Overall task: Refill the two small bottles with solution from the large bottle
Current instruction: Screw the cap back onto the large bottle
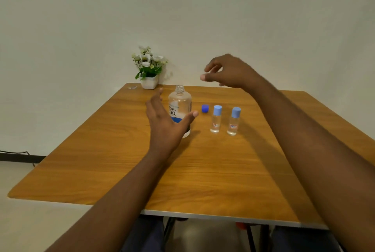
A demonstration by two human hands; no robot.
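Flower pot (149, 82) sat at the table's (203, 170) back edge. Left hand (164, 121) was spread open in front of the large bottle (180, 101), contact unclear. The bottle stood uncapped mid-table. Blue cap (205, 108) lay just right of it, then two capped small bottles (216, 119) (233, 121) stood upright. Right hand (227, 72) hovered above them, loosely curled and holding nothing.

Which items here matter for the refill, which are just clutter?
Job:
large bottle, uncapped
blue cap, standing beside it
first small bottle, capped
second small bottle, capped

Lying about:
flower pot
small scrap beside the pot
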